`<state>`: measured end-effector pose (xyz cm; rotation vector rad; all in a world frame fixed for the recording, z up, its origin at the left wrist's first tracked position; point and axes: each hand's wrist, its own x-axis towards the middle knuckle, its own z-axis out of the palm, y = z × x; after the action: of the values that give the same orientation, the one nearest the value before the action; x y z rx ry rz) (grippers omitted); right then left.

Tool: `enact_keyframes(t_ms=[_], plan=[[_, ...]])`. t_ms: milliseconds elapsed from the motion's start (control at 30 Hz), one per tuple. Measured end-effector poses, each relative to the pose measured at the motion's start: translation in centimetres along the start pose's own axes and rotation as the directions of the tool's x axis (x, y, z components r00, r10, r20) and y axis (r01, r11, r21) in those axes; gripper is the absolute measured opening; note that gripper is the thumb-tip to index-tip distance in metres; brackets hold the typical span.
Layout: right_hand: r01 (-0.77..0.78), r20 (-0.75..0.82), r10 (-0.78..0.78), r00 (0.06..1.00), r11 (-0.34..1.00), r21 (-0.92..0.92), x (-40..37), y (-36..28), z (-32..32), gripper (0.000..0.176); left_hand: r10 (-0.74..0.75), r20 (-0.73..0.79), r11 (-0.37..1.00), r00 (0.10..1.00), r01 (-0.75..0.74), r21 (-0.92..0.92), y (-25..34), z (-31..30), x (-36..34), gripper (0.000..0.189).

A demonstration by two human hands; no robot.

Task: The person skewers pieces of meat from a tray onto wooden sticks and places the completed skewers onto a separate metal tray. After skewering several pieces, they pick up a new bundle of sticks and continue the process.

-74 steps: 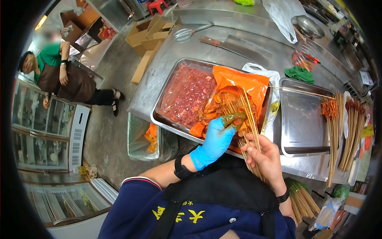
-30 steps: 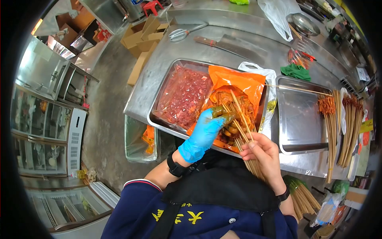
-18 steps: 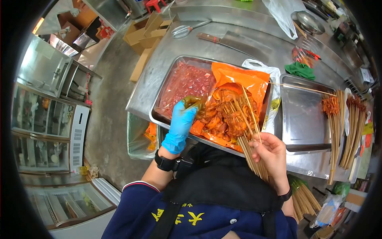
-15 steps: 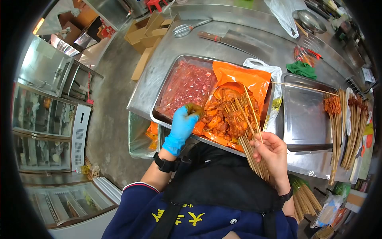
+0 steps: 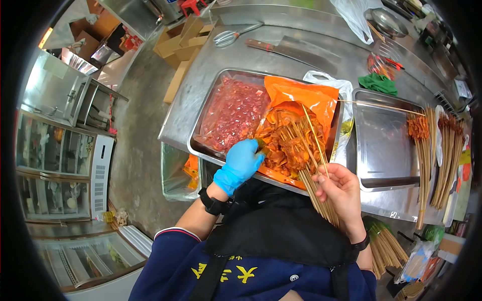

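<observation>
Meat bag [image 5: 233,113] left of meat pile [image 5: 278,153] in one tray [image 5: 208,157], cleaver [image 5: 301,53] behind, another tray [image 5: 386,143] right.

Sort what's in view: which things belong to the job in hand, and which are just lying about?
Belonging to the job:
skewers, held in the right hand
sauced pieces, by the gloved left hand
orange bag holding them

Apparently just lying about:
cleaver
green cloth
cardboard boxes

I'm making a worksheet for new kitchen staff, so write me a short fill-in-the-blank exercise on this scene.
1. The left hand wears a glove coloured ____.
2. The right hand, holding skewers, wears ____ glove.
3. The opened bag beside the red meat in the tray is coloured ____.
4. The cloth is coloured ____.

Missing words: blue; no; orange; green.
</observation>
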<state>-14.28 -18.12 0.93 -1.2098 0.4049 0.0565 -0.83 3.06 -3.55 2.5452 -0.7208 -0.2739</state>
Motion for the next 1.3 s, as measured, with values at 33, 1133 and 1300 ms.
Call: enact_keyframes(t_ms=[33,1133,1300], plan=[[0.0,0.002,0.0,1.0,1.0,0.001,0.0,0.0,0.0,0.017,-0.028,0.034,0.996,0.999,0.031,-0.081,-0.6,0.1,0.1,0.023],[-0.02,0.053,0.021,0.998,1.0,-0.014,0.1,-0.4,0.2,0.016,0.012,0.076,0.419,0.997,0.064,-0.906,0.7,-4.4,0.8,0.03],[-0.014,0.062,0.013,0.998,1.0,0.025,0.1,-0.3,0.0,0.016,-0.027,-0.019,0.23,0.999,-0.012,-0.973,2.8,-4.3,1.4,0.031]])
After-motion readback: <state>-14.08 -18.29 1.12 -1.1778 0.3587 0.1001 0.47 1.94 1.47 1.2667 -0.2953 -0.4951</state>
